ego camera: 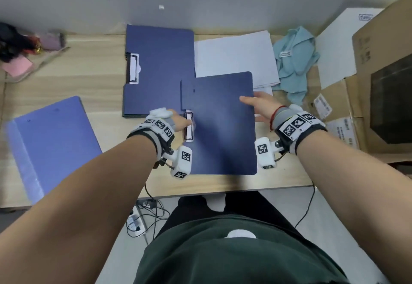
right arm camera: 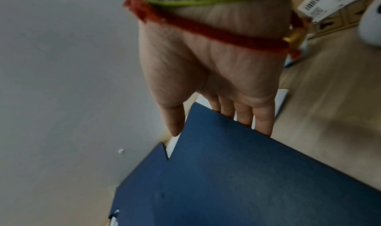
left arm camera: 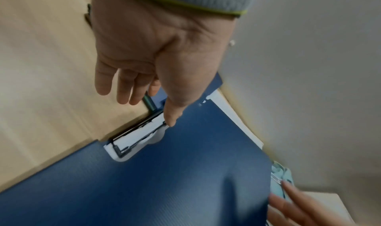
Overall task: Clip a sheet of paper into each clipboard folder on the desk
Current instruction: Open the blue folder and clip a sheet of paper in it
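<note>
The head view takes in the whole wooden desk (ego camera: 66, 78) and three clipboard folders. A dark blue folder (ego camera: 223, 125) is held between the two hands near the front edge. A second dark blue folder (ego camera: 160, 60) lies flat behind it, its clip at the left edge, with the held folder overlapping its near right corner. A lighter blue folder (ego camera: 51, 141) lies well apart at the left. A stack of white paper (ego camera: 236, 56) sits behind the held folder, partly covered by it, and a light blue cloth (ego camera: 294, 58) and a cardboard box (ego camera: 383, 83) are to the right.

The left wrist view alone shows the contact at the clip: the left hand (left arm camera: 160, 50) has its thumb tip on the wire of the white clip (left arm camera: 134, 139), its other fingers hanging loosely curled over the desk and gripping nothing.

The right wrist view shows the right hand (right arm camera: 210, 76) at the folder's far right edge, its four fingers (right arm camera: 244, 117) straight and slipped behind the board, the thumb extended just beside the corner on the upper side. A red cord circles that wrist.

The held folder therefore spans between the hands, clip side to the left hand, plain edge to the right.
</note>
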A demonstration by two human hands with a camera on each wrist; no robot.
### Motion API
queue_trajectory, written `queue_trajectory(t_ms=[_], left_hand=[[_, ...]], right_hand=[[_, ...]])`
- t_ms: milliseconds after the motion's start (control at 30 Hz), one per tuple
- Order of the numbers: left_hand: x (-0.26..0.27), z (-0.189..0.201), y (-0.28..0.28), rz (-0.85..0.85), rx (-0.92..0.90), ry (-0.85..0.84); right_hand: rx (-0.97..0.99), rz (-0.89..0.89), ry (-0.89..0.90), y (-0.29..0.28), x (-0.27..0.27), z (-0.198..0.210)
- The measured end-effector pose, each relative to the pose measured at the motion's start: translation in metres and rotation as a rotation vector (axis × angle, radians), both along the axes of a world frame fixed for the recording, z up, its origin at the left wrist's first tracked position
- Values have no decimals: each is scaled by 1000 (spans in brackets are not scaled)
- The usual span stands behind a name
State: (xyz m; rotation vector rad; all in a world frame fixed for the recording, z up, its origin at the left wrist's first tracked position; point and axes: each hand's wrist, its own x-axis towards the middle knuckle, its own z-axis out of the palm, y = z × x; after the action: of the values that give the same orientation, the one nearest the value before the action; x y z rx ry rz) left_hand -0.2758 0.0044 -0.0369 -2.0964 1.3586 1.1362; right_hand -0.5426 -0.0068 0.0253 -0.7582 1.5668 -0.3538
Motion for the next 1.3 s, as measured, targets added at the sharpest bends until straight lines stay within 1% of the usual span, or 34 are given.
queue_trajectory(t_ms=[67, 100, 133, 200, 267, 300, 367, 467, 500, 567, 633, 733, 767, 833, 900, 1000, 1067, 1167, 1267, 1300], left_hand=[[-2, -13, 5, 85, 19, 77], [0, -27, 5, 124, 20, 101], [2, -40, 4, 143, 10, 105], [0, -49, 3, 180, -21, 115], [-6, -28, 6, 231, -15, 204], [-10, -21, 3, 290, -20, 262], [-11, -18, 1, 376, -84, 354], [3, -32, -7, 427, -207, 378], [7, -30, -11, 435, -247, 376], [14, -8, -22, 427, -330, 373], [27, 11, -38, 379, -419, 335], [53, 19, -65, 331, -484, 236], [63, 23, -74, 339, -515, 210], [77, 28, -86, 408, -553, 191], [94, 36, -96, 470, -540, 186], [114, 39, -102, 494, -478, 182], [129, 36, -101, 464, -409, 136], [147, 24, -93, 388, -317, -1], [159, 10, -88, 307, -248, -61], [158, 8, -86, 278, -226, -78]], right_hand=[[40, -6, 13, 2, -3, -20], [43, -7, 21, 3, -3, -26], [45, -6, 34, 2, -2, -33], [50, 6, 78, -3, -1, -46], [50, 25, 130, -4, -1, -55], [60, 33, 158, -10, -2, -61], [71, 35, 213, -16, -6, -66], [22, 21, 224, -24, -4, -60], [1, 8, 209, -28, -2, -56], [-27, -8, 168, -37, 4, -48], [-8, -15, 123, -49, 15, -41], [40, -11, 19, -60, 32, -37], [41, 19, -10, -62, 40, -36], [39, 73, -45, -64, 53, -34], [16, 93, -67, -70, 73, -35], [2, 75, -111, -81, 94, -38], [4, 66, -126, -90, 111, -40], [10, 36, -114, -101, 129, -47], [27, -14, -105, -113, 149, -55], [31, -16, -75, -115, 152, -56]])
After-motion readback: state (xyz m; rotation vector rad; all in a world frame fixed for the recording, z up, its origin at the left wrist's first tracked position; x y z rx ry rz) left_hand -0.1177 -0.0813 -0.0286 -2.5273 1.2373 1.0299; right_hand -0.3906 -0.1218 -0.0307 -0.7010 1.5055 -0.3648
